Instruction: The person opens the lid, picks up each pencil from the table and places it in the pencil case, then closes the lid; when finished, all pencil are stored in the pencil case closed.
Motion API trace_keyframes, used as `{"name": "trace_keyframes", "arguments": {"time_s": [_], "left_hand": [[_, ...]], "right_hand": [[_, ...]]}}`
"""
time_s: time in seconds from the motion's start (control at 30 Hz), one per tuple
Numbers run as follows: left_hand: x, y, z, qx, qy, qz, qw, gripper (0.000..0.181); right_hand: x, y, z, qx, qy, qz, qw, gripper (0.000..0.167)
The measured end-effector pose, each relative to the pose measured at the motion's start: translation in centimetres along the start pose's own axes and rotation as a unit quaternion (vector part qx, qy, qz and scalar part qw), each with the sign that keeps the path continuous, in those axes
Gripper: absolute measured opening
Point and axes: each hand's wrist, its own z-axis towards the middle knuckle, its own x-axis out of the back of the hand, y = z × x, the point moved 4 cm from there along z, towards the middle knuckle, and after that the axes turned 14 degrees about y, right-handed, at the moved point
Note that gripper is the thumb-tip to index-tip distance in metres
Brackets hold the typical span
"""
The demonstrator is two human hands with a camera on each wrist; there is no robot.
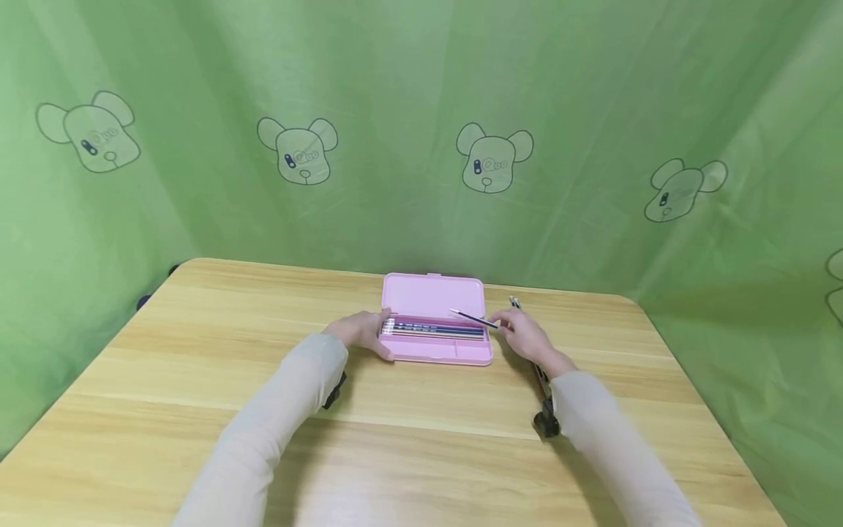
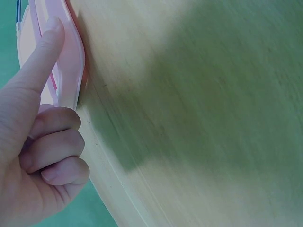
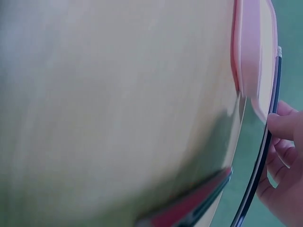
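Note:
An open pink pencil case (image 1: 421, 350) lies on the table, its lid (image 1: 433, 294) folded back toward the curtain. Several pencils (image 1: 435, 331) lie side by side in its long compartment. My left hand (image 1: 361, 329) grips the left end of the case; the left wrist view shows the thumb (image 2: 45, 52) on its edge and the other fingers curled. Between thumb and fingers, my right hand (image 1: 527, 338) pinches a dark pencil (image 1: 473, 318), which hangs over the right part of the case. In the right wrist view that pencil (image 3: 261, 156) runs past the fingertips.
More pencils (image 1: 541, 377) lie on the table under my right forearm, partly hidden; they appear blurred in the right wrist view (image 3: 189, 203). A green curtain (image 1: 395, 212) with printed bear heads stands behind and beside the wooden table (image 1: 421, 454).

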Motion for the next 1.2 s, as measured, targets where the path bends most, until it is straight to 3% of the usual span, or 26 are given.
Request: {"name": "trace_keyframes", "arguments": {"time_s": [0.53, 0.9, 1.2], "left_hand": [[0.3, 0.0, -0.1, -0.001, 0.001, 0.004, 1.0000, 0.109], [0.3, 0.0, -0.1, 0.001, 0.002, 0.004, 1.0000, 0.109], [0.1, 0.1, -0.3, 0.003, 0.000, 0.001, 1.0000, 0.109]], "right_hand": [[-3.9, -6.4, 1.5, 0.079, -0.058, 0.018, 0.9951, 0.025], [-6.2, -8.8, 2.0, 0.132, -0.077, 0.018, 0.9881, 0.030], [-6.7, -8.6, 1.6, 0.096, -0.100, 0.029, 0.9899, 0.032]]}}
